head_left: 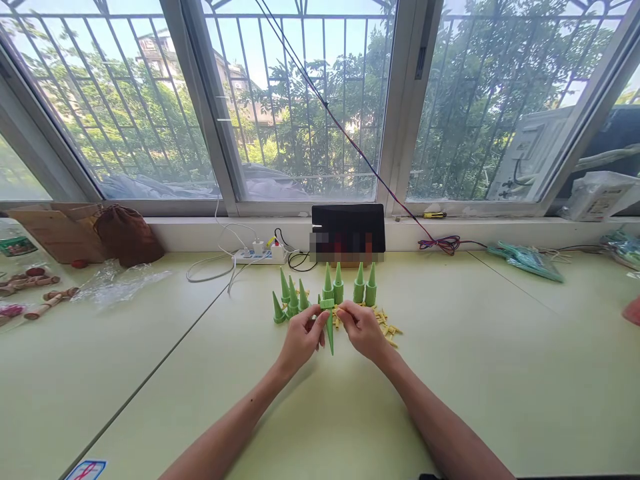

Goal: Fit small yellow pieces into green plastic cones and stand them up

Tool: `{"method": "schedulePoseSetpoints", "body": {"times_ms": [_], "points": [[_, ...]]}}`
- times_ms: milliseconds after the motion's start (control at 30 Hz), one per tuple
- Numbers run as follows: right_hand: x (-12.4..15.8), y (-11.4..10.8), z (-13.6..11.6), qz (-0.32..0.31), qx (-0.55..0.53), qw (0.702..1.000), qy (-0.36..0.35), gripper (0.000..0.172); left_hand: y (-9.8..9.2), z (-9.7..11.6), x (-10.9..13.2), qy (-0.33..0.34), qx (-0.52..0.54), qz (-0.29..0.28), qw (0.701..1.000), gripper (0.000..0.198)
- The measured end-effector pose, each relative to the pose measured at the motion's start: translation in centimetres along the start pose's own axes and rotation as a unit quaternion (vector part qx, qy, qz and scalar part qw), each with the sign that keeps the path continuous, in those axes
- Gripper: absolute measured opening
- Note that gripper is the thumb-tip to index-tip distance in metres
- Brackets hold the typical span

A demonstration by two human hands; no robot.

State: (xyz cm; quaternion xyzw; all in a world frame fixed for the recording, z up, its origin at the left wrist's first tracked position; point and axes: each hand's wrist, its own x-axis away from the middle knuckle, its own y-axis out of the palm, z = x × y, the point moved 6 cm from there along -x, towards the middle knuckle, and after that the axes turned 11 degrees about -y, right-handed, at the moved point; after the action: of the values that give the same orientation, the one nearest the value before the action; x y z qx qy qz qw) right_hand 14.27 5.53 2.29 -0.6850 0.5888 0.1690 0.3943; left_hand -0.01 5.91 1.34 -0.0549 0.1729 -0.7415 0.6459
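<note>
I can't make out what, if anything, sits between the fingertips of my right hand [367, 330]; the thumb and index finger are drawn into a narrow pinch just beside the ribbed collar of the green pointed cone [330, 332], and the curled fingers hide the rest. My left hand [303, 339] has that cone gripped between thumb and fingers below the collar, tip pointing down, above the pale green table [500, 373]. Behind my knuckles, part of the small yellow pegs [390, 329] is covered, and so are some bases among the upright green cones [293, 298], which makes them hard for me to count. Farther back, the lower strip of the black screen [349, 227] is blurred into blocks. Both my forearms run out at the bottom edge.
</note>
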Motion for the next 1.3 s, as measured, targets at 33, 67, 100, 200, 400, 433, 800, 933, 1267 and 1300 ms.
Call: {"method": "schedulePoseSetpoints", "body": {"times_ms": [33, 67, 100, 200, 400, 433, 800, 933, 1267, 1300], "points": [[0.0, 0.0, 0.0, 0.000, -0.003, 1.000, 0.001, 0.030, -0.1, 0.1, 0.0, 0.003, -0.008, 0.007, 1.000, 0.033], [0.0, 0.0, 0.0, 0.000, -0.006, 1.000, 0.002, 0.030, -0.1, 0.3, 0.1, 0.006, -0.013, 0.013, 1.000, 0.032], [0.0, 0.0, 0.1, 0.001, -0.009, 1.000, 0.002, 0.030, -0.1, 0.4, 0.2, 0.009, -0.016, 0.018, 1.000, 0.032], [0.0, 0.1, 0.2, 0.001, -0.019, 1.000, 0.008, 0.029, -0.1, 1.0, 0.4, 0.021, -0.013, 0.024, 0.999, 0.029], [0.2, 0.3, 0.5, -0.006, -0.054, 0.998, 0.039, 0.029, -0.1, 1.3, 0.5, 0.048, -0.006, 0.027, 0.998, 0.020], [0.2, 0.4, 0.6, -0.007, -0.059, 0.997, 0.043, 0.029, -0.1, 1.3, 0.5, 0.055, -0.010, 0.028, 0.998, 0.019], [0.1, 0.5, 0.4, 0.002, -0.069, 0.996, 0.051, 0.029, -0.2, 1.2, 0.5, 0.083, -0.048, 0.060, 0.994, 0.018], [0.0, 0.4, 0.0, 0.017, -0.045, 0.998, 0.034, 0.029, -0.2, 1.4, 0.6, 0.089, -0.068, 0.085, 0.990, 0.017], [-0.2, -0.4, -0.6, 0.044, 0.021, 0.999, 0.008, 0.032, -1.3, 2.8, 1.7, 0.115, -0.031, 0.152, 0.981, 0.023], [-0.2, -0.4, -0.7, 0.042, 0.031, 0.999, 0.003, 0.033, -1.4, 2.8, 1.7, 0.106, -0.025, 0.160, 0.981, 0.024]]}}
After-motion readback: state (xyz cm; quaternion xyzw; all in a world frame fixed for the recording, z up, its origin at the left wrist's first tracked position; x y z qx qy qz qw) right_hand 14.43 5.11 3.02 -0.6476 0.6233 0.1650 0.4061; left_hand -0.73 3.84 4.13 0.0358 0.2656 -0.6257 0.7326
